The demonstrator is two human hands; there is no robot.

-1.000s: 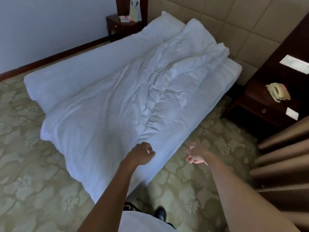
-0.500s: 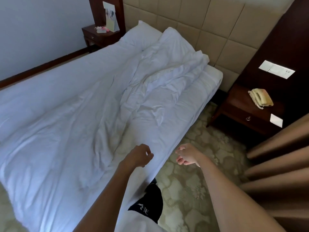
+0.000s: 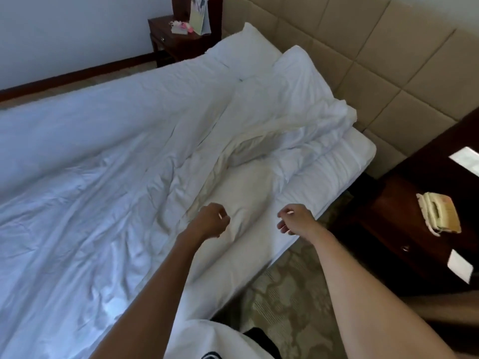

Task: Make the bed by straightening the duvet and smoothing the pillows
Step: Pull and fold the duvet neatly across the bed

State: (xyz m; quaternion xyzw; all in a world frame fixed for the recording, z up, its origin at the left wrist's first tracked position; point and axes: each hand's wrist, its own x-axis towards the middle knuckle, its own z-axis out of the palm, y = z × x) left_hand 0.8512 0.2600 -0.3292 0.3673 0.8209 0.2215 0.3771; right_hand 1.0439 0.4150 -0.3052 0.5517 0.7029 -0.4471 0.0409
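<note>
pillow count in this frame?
2. One pillow lies at the far head corner of the bed, near the far nightstand. The other pillow lies beside it along the headboard, partly under the rumpled duvet, which may hide more.

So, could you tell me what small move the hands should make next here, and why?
Probably reach forward and take hold of the bunched duvet edge near the pillows. Both the left hand and right hand hover loosely curled and hold nothing, while the duvet lies folded back and rumpled, baring the sheet.
</note>
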